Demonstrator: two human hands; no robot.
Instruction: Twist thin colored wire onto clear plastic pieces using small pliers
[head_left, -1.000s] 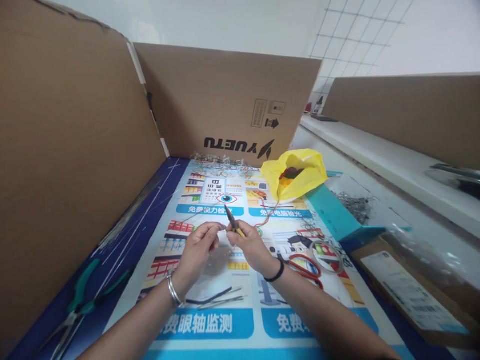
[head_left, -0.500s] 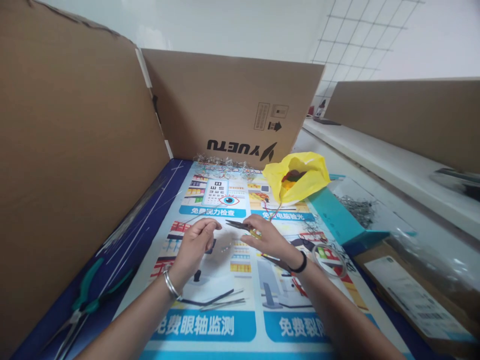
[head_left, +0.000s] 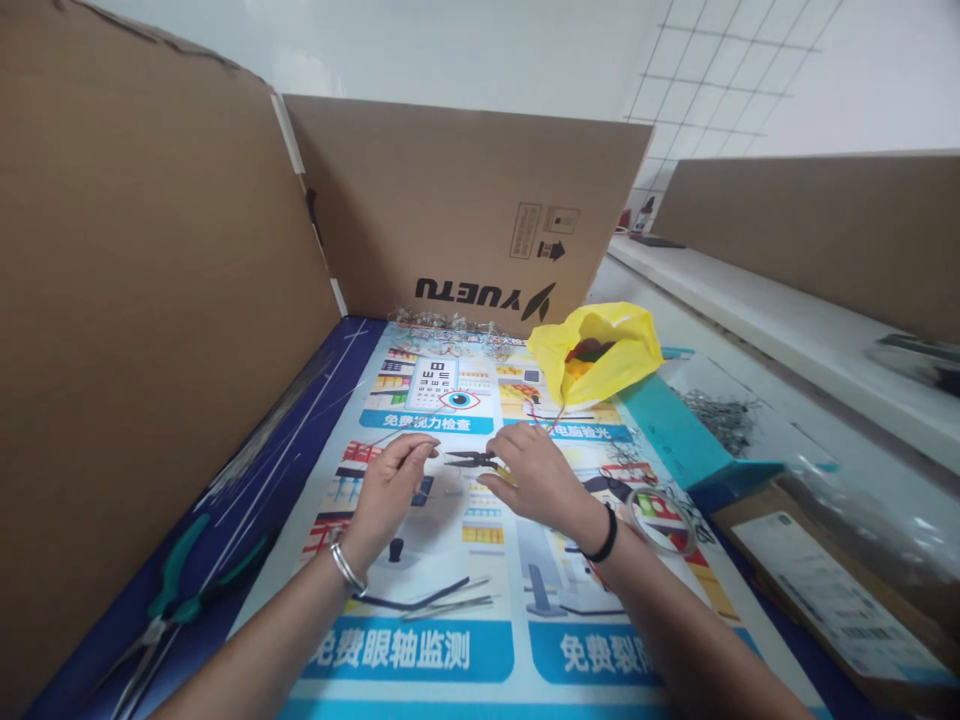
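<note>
My right hand (head_left: pixel 534 476) grips small needle-nose pliers (head_left: pixel 469 460) with a yellow handle; their dark jaws point left and stand slightly parted. My left hand (head_left: pixel 394 487) is pinched on a thin wire that runs up and to the left, its fingertips just left of the plier tips. Both hands hover over a printed poster (head_left: pixel 420 640) on the table. A string of small beads hangs faintly under the pliers.
Cardboard walls stand at the left (head_left: pixel 142 300) and back (head_left: pixel 465 215). A yellow bag (head_left: pixel 600 350) lies behind my right hand. Green-handled pliers (head_left: pixel 176 590) lie at the left, thin rods (head_left: pixel 442 600) near me, a tape roll (head_left: pixel 654 512) and an open teal box (head_left: pixel 675 425) at the right.
The pliers swung from pointing up and away to lying level, pointing left. My right hand moved a little away from me and turned palm down. My left hand stayed pinched.
</note>
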